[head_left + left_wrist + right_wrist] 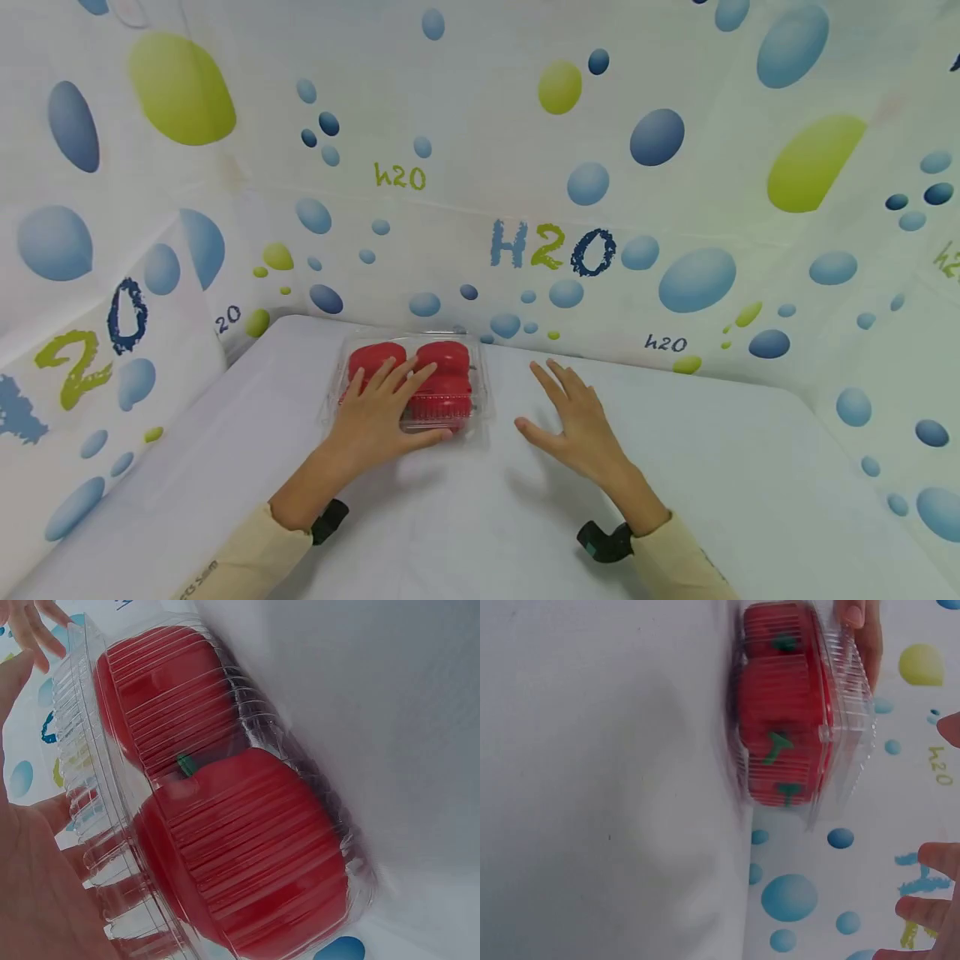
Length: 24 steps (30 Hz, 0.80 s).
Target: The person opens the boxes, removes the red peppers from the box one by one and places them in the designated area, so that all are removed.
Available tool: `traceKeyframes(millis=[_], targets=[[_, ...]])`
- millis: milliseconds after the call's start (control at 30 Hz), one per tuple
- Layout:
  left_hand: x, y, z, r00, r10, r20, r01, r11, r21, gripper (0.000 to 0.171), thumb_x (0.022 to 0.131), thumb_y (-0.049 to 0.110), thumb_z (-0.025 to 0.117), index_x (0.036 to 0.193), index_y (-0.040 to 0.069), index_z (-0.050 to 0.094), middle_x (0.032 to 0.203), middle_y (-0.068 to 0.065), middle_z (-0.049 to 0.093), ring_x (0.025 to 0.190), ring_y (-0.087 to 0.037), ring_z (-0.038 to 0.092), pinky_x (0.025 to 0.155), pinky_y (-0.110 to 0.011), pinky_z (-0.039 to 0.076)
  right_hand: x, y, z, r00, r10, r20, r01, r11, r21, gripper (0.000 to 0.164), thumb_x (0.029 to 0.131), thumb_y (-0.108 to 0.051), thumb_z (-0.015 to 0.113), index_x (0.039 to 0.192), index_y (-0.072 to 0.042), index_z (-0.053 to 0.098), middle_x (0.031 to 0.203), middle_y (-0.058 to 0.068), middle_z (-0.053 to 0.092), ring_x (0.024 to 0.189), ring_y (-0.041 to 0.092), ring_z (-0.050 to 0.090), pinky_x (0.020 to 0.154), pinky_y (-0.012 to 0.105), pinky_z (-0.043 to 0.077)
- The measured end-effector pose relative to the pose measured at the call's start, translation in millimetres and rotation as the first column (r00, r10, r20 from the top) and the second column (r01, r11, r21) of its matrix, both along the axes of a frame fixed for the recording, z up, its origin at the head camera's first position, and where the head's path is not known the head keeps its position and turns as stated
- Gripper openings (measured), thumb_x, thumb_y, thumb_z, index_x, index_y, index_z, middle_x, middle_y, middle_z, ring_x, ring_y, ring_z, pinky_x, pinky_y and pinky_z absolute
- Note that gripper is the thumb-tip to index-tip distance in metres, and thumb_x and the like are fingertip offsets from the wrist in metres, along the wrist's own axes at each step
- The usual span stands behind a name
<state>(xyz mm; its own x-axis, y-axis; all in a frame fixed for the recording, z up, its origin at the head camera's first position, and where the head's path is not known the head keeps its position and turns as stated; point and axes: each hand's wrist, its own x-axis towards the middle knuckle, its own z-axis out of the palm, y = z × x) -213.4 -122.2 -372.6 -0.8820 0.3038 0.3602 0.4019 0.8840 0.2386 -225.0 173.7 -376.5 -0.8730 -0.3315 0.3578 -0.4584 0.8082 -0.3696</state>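
A clear plastic clamshell box (pixel 482 385) stands on the table, its lid down. Inside are several shiny red fruit-like things (pixel 444 358) with green stems, perhaps apples or peppers; the kind is not certain. Over the front left of the box spreads my left hand (pixel 366 427), fingers extended across the lid. In the left wrist view those fingers (pixel 124 896) show through the clear plastic, at or close to the lid; firm contact cannot be told. My right hand (pixel 581 427) hovers to the right of the box, apart from it, fingers spread and holding nothing.
A white cloth covers the table (pixel 465 533). Behind it hangs a white curtain (pixel 480 150) with blue and green drops and H2O lettering. Each wrist wears a black camera, such as the right one's wrist camera (pixel 603 542).
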Motion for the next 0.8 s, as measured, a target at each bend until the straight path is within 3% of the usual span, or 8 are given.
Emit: traceKeyframes(millis=[233, 533, 800], targets=[[-0.3, -1.3, -2.5, 1.0, 0.011, -0.012, -0.012, 1.0, -0.01, 0.085, 0.075, 0.056, 0.075, 0.144, 0.015, 0.047, 0.143, -0.016, 0.049, 0.137, -0.039, 0.037, 0.11, -0.068, 0.022, -2.1, -10.3, -5.5, 1.0, 0.023, -0.007, -0.023, 1.0, -0.016, 0.078, 0.087, -0.049, 0.064, 0.153, -0.023, 0.033, 0.156, 0.01, 0.033, 0.143, 0.037, 0.028, 0.109, 0.07, 0.021], [-1.0, -2.1, -5.9, 0.996, 0.016, -0.083, -0.018, 1.0, -0.026, 0.079, 0.073, 0.052, 0.078, 0.138, 0.013, 0.055, 0.14, -0.015, 0.053, 0.133, -0.038, 0.044, 0.109, -0.066, 0.028, -4.4, -24.5, -10.8, 0.998, 0.067, -0.001, -0.067, 0.998, -0.016, 0.075, 0.087, -0.048, 0.064, 0.151, -0.018, 0.037, 0.153, 0.012, 0.036, 0.141, 0.035, 0.032, 0.108, 0.066, 0.03], [-4.0, -1.8, -9.0, 0.995, 0.014, -0.096, -0.019, 0.998, -0.054, 0.07, 0.077, 0.047, 0.077, 0.135, 0.012, 0.057, 0.14, -0.015, 0.053, 0.134, -0.039, 0.043, 0.109, -0.065, 0.028, -6.7, -34.6, -13.3, 0.996, 0.073, 0.055, -0.07, 0.996, -0.049, 0.073, 0.088, -0.048, 0.063, 0.149, -0.019, 0.038, 0.153, 0.01, 0.037, 0.14, 0.032, 0.035, 0.102, 0.063, 0.04]])
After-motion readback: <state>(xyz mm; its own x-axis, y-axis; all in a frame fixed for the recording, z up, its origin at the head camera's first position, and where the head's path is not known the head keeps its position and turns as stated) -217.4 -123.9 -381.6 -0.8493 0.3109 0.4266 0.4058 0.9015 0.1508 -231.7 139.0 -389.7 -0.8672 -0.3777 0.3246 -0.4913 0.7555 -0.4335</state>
